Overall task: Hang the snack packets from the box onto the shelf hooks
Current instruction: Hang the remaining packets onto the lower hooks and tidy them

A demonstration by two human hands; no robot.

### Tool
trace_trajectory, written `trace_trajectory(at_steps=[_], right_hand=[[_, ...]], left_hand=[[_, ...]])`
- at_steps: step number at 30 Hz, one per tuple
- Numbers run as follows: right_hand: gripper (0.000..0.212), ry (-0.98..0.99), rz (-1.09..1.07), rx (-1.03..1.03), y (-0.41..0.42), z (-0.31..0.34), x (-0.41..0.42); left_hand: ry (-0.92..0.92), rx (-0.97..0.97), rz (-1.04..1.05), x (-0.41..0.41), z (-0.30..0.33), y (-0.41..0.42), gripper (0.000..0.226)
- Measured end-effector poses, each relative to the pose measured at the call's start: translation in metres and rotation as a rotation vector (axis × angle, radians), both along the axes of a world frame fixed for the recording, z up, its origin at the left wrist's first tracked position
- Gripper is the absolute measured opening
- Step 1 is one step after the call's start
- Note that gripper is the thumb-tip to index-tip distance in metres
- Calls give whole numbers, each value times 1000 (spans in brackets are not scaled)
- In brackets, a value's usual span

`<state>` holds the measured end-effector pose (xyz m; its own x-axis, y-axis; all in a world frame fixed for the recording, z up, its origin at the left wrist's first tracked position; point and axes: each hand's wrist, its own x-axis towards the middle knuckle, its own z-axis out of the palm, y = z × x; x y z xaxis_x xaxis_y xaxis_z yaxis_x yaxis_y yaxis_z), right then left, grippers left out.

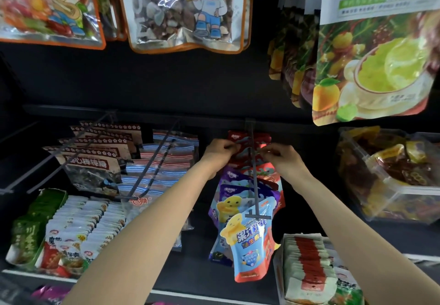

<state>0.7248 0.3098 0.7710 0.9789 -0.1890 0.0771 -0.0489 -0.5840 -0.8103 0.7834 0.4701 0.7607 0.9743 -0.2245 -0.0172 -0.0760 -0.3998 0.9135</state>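
Observation:
A grey shelf hook [254, 173] juts toward me from the dark back rail. Several snack packets hang on it: red ones at the back, purple ones in the middle, a blue and red packet [251, 245] at the front tip. My left hand [217, 154] and my right hand [281, 159] both reach deep along the hook. Together they pinch the top edge of a red packet [245, 146], one hand on each side of the rod. The box is not in view.
Two more hooks to the left carry brown packets [95, 159] and striped blue packets [164, 162]. Large pouches hang above. A clear bin [392, 200] of sweets sits at the right. Display boxes of sachets [78, 228] and red-and-white packs [307, 264] stand below.

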Motion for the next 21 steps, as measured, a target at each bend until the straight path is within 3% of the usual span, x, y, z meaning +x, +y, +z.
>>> trace_trajectory(at_steps=[6,14,21], right_hand=[[11,51,-43,50,-7,4,9],[15,2,-179,144,-17,-6,27],[5,-135,-147,-45,-16,-9,32]], left_hand=[[-157,203,237,6,6,10,26],[-145,321,119,16,-1,13,26],[-265,340,55,21,-4,10,17]])
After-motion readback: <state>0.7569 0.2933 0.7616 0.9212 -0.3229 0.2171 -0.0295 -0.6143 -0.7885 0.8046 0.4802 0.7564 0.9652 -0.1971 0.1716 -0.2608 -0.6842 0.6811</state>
